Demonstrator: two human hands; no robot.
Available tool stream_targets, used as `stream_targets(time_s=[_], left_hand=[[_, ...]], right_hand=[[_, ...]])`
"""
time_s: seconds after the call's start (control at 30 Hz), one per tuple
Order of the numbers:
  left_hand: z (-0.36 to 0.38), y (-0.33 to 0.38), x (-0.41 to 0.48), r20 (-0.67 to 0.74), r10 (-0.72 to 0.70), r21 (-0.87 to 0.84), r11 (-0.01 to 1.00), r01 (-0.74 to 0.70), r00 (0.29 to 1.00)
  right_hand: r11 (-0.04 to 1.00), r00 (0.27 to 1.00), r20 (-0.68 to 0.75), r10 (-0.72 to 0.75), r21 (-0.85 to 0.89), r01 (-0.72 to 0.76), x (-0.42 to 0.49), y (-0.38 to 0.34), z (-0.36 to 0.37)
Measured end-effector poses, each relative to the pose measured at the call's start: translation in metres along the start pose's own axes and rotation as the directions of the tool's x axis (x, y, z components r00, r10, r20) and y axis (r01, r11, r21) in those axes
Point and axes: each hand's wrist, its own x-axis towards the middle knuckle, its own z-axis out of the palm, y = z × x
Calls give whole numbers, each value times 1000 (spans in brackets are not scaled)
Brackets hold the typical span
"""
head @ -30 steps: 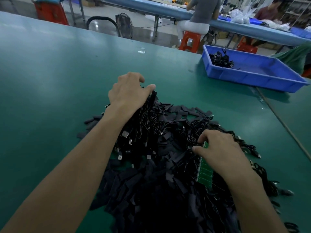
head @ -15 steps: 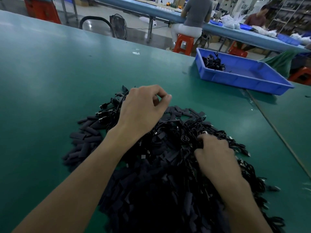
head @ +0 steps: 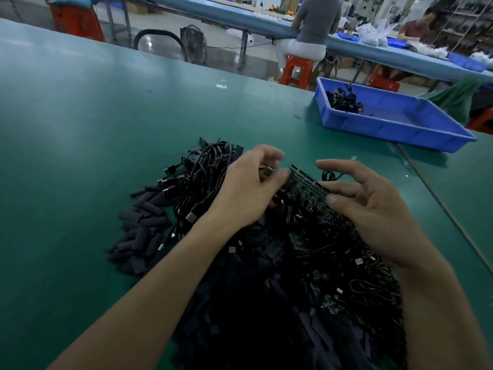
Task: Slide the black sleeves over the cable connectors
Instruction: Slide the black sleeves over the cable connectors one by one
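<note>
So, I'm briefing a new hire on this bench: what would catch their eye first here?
A big black pile of cables and sleeves fills the near middle of the green table. Above it the right hand holds a green board, and the left hand reaches its far end with curled fingers. A blue tray sits far right.

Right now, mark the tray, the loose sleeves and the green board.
tray (head: 378, 128), head view, front wall.
sleeves (head: 141, 237), head view, middle of left heap.
board (head: 304, 186), head view, face between the hands.
</note>
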Motion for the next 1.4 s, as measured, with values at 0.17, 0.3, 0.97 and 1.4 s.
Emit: stream_targets(time_s=[0.17,0.3,0.97,1.4], left_hand=[[-1,-7,-2,151,-26,195,981,-4,988],[0,-17,-3,128,-68,196,980,42,989],[-4,-14,-2,350,-82,-78,990,116,933],[-2,-13,-2,402,-59,-128,985,119,914]], right_hand=[[977,993,53,109,-192,-97,3,7,-4],[732,989,43,138,-678,-72,13,0,4],[999,996,81,36,-41,-33,23,41,19],[984,988,146,47,164,-71,24,48,12]])
